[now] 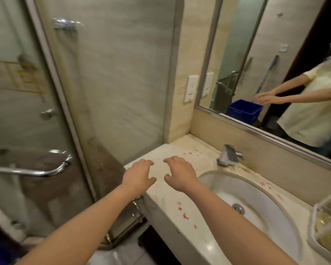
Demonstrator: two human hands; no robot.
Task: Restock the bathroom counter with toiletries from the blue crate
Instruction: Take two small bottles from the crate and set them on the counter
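Both hands are empty: left hand [139, 175] and right hand [180, 174] are hovering side by side, fingers loosely curled and gripping nothing, over the marble worktop [166, 197] left of the sink [256, 197]. Blue crate [245, 111] is showing only as a reflection in the mirror [275, 54], probably sitting low behind the person. Judging: a placing spot is being sized up. Next move is calling for turning round to the crate and lifting out an item.

The clear box [318, 226] is cut off at the right edge, its contents blurred, while the mirrored blue crate [244, 111] is partly hidden.
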